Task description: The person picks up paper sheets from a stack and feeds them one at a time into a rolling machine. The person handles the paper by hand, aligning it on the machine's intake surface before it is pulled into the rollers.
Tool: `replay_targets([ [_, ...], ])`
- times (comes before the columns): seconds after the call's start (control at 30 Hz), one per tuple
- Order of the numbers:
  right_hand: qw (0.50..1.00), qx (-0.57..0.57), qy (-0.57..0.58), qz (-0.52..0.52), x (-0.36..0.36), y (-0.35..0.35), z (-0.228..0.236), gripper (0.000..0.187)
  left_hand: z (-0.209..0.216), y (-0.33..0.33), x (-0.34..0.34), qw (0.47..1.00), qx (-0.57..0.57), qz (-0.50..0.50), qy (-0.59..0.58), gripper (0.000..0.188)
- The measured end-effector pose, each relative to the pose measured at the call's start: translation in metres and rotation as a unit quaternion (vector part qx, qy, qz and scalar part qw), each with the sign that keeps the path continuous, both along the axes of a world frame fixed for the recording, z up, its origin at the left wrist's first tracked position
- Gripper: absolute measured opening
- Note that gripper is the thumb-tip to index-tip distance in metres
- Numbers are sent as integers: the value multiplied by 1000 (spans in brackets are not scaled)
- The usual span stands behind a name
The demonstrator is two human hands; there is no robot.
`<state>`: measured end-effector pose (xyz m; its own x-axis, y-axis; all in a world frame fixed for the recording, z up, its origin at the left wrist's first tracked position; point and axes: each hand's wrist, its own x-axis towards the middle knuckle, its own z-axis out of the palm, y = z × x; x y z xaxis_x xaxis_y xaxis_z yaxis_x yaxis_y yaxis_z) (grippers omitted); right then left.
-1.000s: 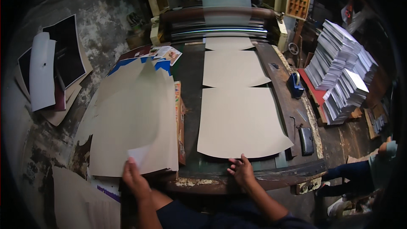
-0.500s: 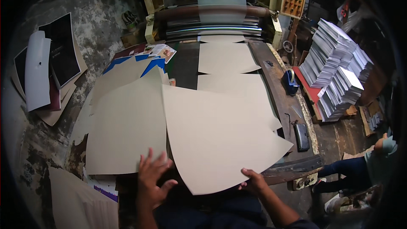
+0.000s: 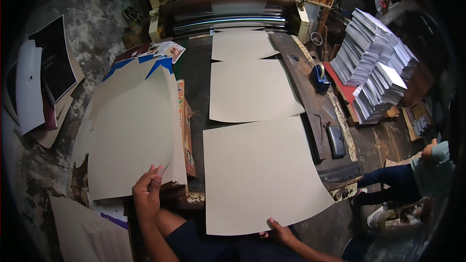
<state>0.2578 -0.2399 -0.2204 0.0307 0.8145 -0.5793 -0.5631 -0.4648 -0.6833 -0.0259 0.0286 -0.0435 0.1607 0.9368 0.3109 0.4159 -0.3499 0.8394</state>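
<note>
A large beige sheet of card (image 3: 264,177) lies at the front of the machine bed, its near edge hanging over toward me. My right hand (image 3: 280,234) grips that near edge, thumb on top and fingers underneath. To the left is a stack of similar beige sheets (image 3: 128,131). My left hand (image 3: 148,188) pinches the near right corner of its top sheet, which curls up slightly there. Two more sheets lie in line ahead: a middle sheet (image 3: 252,90) and a far sheet (image 3: 241,46) running up to the rollers (image 3: 230,22).
On the right rail sit a blue tape dispenser (image 3: 320,78) and a black wallet-like case (image 3: 336,141). Beyond are tall piles of white paper (image 3: 366,51) on a red board. A person (image 3: 432,162) is at the far right. More sheets (image 3: 90,230) stand at lower left.
My left hand has moved from open to pinching the stack's corner. The large sheet has swung straight and come nearer, apart from the stack, with my right hand still on it.
</note>
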Motion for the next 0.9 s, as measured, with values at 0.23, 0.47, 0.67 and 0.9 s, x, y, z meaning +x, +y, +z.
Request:
replay_targets([
  [0.23, 993, -13, 73, -90, 1, 30, 10, 49, -17, 1, 7, 994, -2, 105, 25, 33],
  [0.47, 984, -21, 95, -148, 28, 94, 17, 54, 1, -15, 27, 982, 72, 126, 124, 33],
  [0.67, 966, 43, 91, -236, 32, 130, -12, 47, -7, 1, 10, 947, -54, 163, -271, 41],
  [0.9, 956, 14, 47, -290, 18, 134, 5, 45, 9, -32, 31, 991, 60, 76, -91, 36],
])
